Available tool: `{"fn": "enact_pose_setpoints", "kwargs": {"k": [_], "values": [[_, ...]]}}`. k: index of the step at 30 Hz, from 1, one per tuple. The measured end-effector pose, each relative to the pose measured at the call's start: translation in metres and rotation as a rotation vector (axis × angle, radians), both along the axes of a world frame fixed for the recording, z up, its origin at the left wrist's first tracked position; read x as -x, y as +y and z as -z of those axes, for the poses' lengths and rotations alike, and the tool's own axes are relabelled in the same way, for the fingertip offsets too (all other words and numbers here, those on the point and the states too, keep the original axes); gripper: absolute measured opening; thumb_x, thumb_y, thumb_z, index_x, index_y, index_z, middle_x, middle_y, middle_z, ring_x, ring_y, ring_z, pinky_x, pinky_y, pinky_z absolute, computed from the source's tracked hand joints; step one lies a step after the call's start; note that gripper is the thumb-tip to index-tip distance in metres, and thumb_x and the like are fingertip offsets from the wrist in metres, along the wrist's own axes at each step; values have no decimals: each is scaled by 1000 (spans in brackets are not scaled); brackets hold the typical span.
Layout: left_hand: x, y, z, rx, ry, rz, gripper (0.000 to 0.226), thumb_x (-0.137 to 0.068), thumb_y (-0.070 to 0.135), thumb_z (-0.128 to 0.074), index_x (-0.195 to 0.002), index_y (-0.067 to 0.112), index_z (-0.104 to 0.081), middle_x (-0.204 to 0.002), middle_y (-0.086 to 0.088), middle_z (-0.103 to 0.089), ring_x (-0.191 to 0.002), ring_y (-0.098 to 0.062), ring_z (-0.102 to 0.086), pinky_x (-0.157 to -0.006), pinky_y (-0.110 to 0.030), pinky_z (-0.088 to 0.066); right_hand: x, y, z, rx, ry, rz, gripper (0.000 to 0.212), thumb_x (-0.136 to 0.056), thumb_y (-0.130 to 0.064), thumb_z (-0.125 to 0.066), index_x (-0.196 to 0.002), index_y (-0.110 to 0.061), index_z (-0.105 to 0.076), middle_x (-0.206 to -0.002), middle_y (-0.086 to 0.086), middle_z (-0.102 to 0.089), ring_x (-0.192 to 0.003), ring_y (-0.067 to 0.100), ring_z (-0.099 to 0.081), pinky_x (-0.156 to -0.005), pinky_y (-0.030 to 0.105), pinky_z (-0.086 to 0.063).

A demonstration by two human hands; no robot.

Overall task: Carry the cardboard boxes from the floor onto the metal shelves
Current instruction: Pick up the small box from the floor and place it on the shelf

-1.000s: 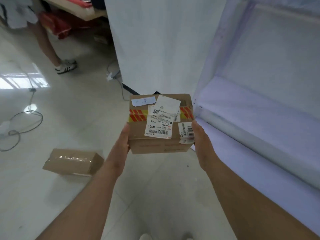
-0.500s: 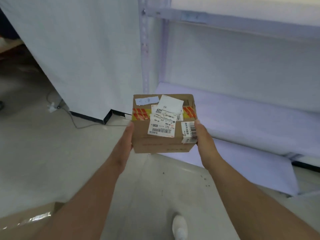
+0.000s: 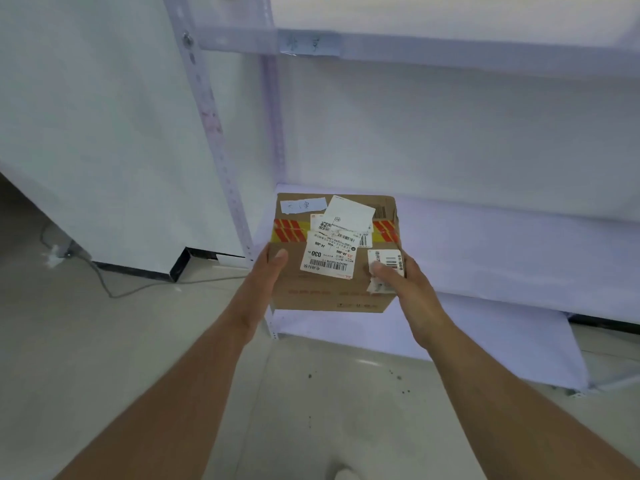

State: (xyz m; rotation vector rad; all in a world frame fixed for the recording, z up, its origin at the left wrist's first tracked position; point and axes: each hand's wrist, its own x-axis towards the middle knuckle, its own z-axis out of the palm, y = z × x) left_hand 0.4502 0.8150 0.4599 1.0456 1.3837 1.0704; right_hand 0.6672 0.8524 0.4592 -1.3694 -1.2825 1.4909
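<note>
- Two hands hold one box [image 3: 332,252] between them, out in front of the shelves [image 3: 485,244].
- The left hand [image 3: 266,271] presses the box's left side, thumb lying on the top face; its fingers are under or behind the box and hidden, so I cannot tell how they lie, though the hand is clamped on the box.
- The right hand [image 3: 405,282] grips the right side, thumb resting on a small barcode sticker [image 3: 386,263] at the near right corner; its fingers too are hidden behind the box.
- The box is brown cardboard, level, with a band of red and yellow tape [image 3: 289,230] across the top and several white labels [image 3: 329,258] overlapping in the middle.
- It sits in the air over the near left corner of the lower shelf, beside the upright post [image 3: 221,147]; whether its base touches the shelf cannot be told.
- An upper shelf [image 3: 450,46] runs above.
- A grey cable [image 3: 104,282] lies on the floor [image 3: 104,341] to the left.
</note>
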Motion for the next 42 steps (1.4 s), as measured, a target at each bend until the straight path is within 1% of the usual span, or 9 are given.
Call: {"fn": "enact_pose_setpoints", "kwargs": {"k": [6,12,15,18,23,27,33,38,42], "values": [[-7,56,20,16,39,55,41,-79,25,-65,-116,38,-53,-107,15,-72,-99,0,-66,-81,-17,-49,-15,48,26,-53,-63,-29,63,-72,7,-71,-126,-15,-49,-102,-8,-66,-69,-17,-62,-54,3,-45],[-9,103,38,48,68,38,55,-60,18,-65,-109,38,-52,-112,10,-66,-104,-7,-61,-87,-30,-50,-16,90,48,-41,-13,-25,65,-71,25,-59,-129,-1,-45,-110,11,-64,-69,-11,-66,-53,8,-48],[-7,121,51,61,101,31,66,-61,12,-67,-120,34,-48,-114,7,-64,-108,-14,-61,-88,-36,-53,-14,105,60,-31,-7,-3,63,-73,26,-56,-128,-3,-45,-107,8,-64,-69,-11,-65,-52,6,-47],[-7,139,67,60,146,7,64,-74,-10,-61,-121,28,-41,-104,11,-60,-99,-11,-58,-77,-27,-53,-12,119,78,-18,7,18,70,-71,24,-58,-133,-6,-44,-122,16,-61,-78,-5,-66,-57,11,-50],[-3,167,90,39,218,7,65,-76,-15,-55,-123,26,-39,-102,14,-55,-94,-5,-54,-68,-18,-47,-8,142,108,-28,-14,71,71,-74,18,-60,-136,-13,-44,-126,12,-61,-110,23,-62,-64,15,-54],[7,184,107,2,225,13,74,-74,-19,-56,-138,14,-37,-112,4,-57,-97,-5,-56,-67,-10,-51,-5,151,113,-75,-117,101,72,-78,11,-60,-141,-20,-41,-111,-5,-62,-89,-4,-57,-56,2,-45],[17,190,133,-1,318,19,76,-78,-5,-64,-142,23,-34,-116,9,-59,-108,-11,-58,-84,-20,-50,-7,154,124,-81,-260,119,58,-83,4,-55,-120,-39,-45,-89,-28,-56,-74,-11,-58,-51,3,-43],[23,198,143,36,442,45,79,-69,23,-66,-143,23,-36,-125,3,-62,-114,-18,-59,-94,-34,-49,-8,159,143,-73,-348,96,56,-85,-8,-59,-136,-27,-45,-90,-29,-54,-94,13,-60,-66,14,-44],[23,208,145,47,489,9,79,-66,32,-65,-140,23,-39,-122,3,-64,-110,-18,-60,-88,-31,-49,-7,170,146,-100,-362,99,54,-86,-11,-60,-136,-27,-46,-90,-28,-54,-93,15,-60,-64,10,-43]]}}
